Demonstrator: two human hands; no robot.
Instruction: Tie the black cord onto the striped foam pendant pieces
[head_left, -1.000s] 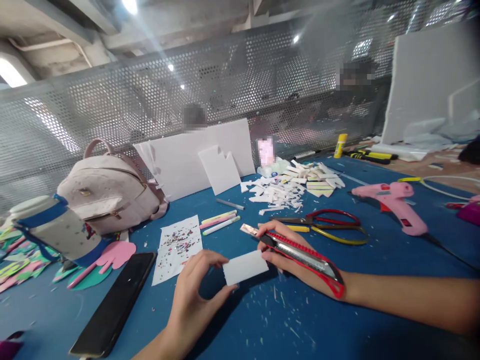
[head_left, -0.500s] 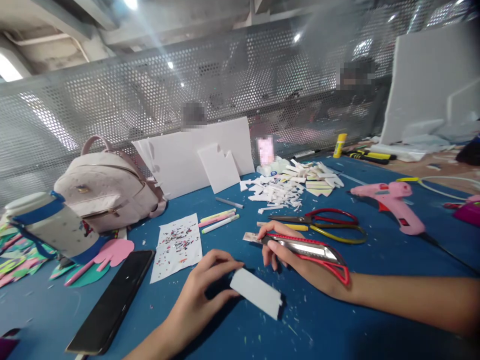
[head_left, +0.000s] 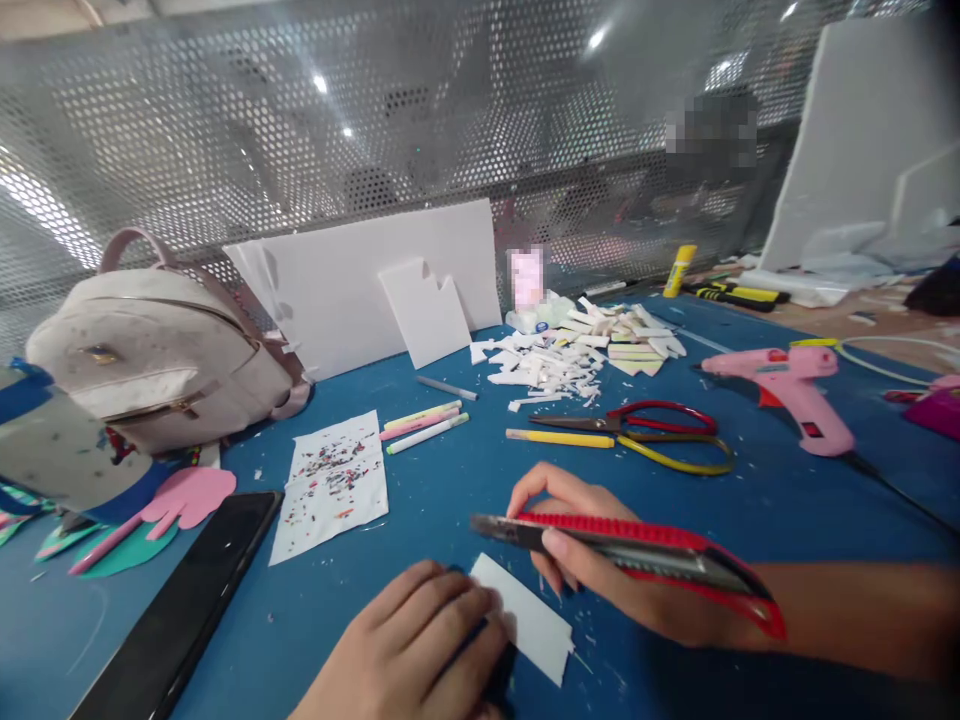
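My right hand (head_left: 592, 540) is closed around a red utility knife (head_left: 645, 545), its blade end pointing left above the blue tabletop. Below the knife lies a small white foam board piece (head_left: 529, 620), roughly rectangular, with a small jag at its right end. My left hand (head_left: 420, 640) rests at the piece's left end, fingers curled together and pressing on its edge; the thumb is mostly hidden. Just beyond the right hand are scissors (head_left: 667, 435) with one red and one yellow handle, and a yellow marker (head_left: 559, 438).
A paper sheet with dark bits (head_left: 330, 485), several markers (head_left: 424, 425) and a black phone (head_left: 180, 610) lie left. White foam scraps (head_left: 547, 365) are heaped behind. A pink glue gun (head_left: 787, 385) is at right, a backpack (head_left: 165, 350) at back left, large white boards (head_left: 360, 290) behind.
My left hand has turned from a side pinch to lying over the piece's left end. The knife has come lower and nearer, over the piece. The view has tilted down and shifted.
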